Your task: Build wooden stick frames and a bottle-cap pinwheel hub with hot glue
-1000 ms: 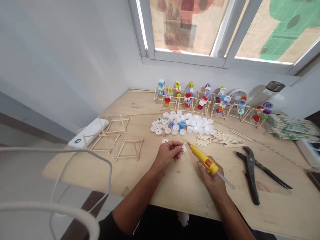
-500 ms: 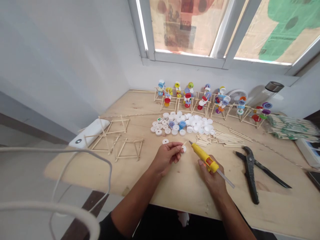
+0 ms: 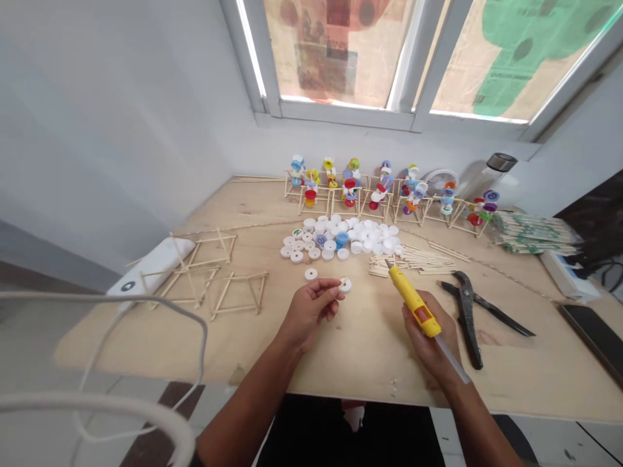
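Note:
Near the table's middle, my left hand (image 3: pixel 314 303) is closed in a pinch on a short wooden stick (image 3: pixel 341 283), most of it hidden by the fingers. The stick's tip meets a white bottle cap (image 3: pixel 346 286) just past the fingertips; whether the cap rests on the table I cannot tell. My right hand (image 3: pixel 431 331) is wrapped around a yellow hot glue gun (image 3: pixel 413 301), its nozzle pointing up and left, a clear glue stick (image 3: pixel 452 360) jutting from the back. A loose white cap with a hole (image 3: pixel 311 274) lies beyond my left hand.
Beyond the hands lie a pile of white caps (image 3: pixel 370 235) and cut sticks (image 3: pixel 428 259). Stick frames (image 3: pixel 238 295) stand left; finished cap wheels (image 3: pixel 350 188) line the back. Black pliers (image 3: pixel 467 318) and a phone (image 3: pixel 594 340) lie right. A white cable (image 3: pixel 199 324) crosses the left foreground.
My right hand has drawn the glue gun back to the right, away from the cap. The stick's tip in my left hand has come down onto the cap. The view has shifted right.

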The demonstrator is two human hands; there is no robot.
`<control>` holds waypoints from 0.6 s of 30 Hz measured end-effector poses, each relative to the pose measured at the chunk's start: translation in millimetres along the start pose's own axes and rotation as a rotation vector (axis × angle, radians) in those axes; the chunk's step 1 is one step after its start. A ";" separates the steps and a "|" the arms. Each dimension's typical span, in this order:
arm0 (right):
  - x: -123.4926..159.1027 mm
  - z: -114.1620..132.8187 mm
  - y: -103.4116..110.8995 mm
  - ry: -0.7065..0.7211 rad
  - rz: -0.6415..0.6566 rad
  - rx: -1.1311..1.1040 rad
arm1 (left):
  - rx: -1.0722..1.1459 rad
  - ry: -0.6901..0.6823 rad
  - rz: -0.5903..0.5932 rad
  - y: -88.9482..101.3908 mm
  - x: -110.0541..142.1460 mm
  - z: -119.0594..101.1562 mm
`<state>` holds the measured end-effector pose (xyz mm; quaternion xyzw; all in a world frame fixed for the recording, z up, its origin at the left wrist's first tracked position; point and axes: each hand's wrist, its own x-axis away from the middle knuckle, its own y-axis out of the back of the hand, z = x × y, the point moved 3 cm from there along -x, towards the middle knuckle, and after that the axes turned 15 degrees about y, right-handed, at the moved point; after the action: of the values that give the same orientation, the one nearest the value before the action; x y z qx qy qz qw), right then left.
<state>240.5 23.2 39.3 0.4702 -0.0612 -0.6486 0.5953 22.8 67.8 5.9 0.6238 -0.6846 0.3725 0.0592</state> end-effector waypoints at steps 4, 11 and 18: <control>17.9 -23.5 19.9 0.076 0.035 0.239 | -0.029 0.021 0.017 -3.5 2.6 7.1; 32.7 -42.5 27.4 0.341 0.174 0.471 | -0.032 0.032 0.031 -6.3 5.6 15.6; 46.3 -79.0 74.4 0.387 0.139 0.699 | -0.045 0.050 0.005 -1.0 9.7 14.8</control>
<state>354.6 1.6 18.5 0.7525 -0.1965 -0.4466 0.4424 27.3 51.4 1.0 0.6110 -0.6928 0.3725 0.0893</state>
